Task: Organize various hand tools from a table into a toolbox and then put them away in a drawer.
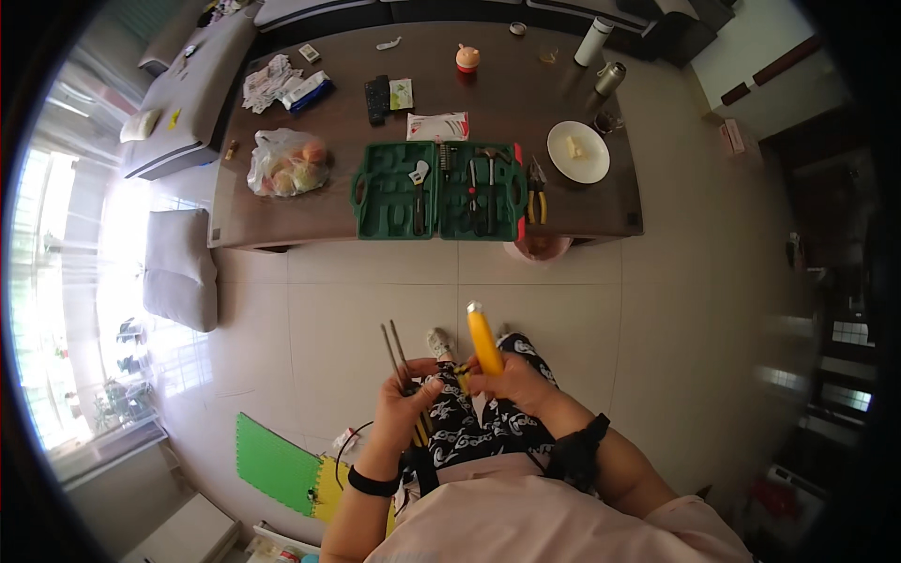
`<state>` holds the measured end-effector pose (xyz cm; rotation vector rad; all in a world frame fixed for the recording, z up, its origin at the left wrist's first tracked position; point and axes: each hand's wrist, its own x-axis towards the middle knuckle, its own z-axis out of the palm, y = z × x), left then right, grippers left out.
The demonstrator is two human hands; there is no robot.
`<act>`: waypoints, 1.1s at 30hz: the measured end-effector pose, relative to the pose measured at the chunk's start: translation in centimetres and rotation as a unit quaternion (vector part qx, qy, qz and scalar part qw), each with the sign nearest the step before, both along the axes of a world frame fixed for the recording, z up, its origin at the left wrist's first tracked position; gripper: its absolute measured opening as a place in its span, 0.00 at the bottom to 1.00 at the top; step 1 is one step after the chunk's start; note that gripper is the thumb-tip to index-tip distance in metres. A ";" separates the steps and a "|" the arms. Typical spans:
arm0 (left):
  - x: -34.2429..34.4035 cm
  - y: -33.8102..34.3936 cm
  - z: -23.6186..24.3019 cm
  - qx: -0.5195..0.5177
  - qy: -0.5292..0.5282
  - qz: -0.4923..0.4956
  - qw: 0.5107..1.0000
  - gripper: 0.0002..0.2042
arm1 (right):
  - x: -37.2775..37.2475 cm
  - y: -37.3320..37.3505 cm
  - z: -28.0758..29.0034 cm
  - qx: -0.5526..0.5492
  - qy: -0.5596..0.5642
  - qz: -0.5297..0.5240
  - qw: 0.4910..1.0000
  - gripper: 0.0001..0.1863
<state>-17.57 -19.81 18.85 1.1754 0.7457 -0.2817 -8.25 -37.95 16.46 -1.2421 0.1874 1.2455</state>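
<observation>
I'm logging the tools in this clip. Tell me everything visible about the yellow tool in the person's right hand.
The yellow tool is a slim, smooth, plastic-looking handle with a pale tip, possibly a utility knife; no blade can be made out. It points up and slightly left, away from the person, above their lap. The right hand grips its lower end, hiding that part. The left hand holds two thin rods beside it.

We are seeing a yellow tool handle (484,343), a green tool case (437,190) lying on a dark brown table (328,216), black-and-white patterned trousers (488,427), a white plate (578,152).
</observation>
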 end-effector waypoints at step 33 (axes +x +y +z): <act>17.2 22.1 -14.6 0.031 0.260 -0.135 0.956 0.13 | 23.1 15.9 -31.9 -0.461 -0.288 -0.176 0.821 0.18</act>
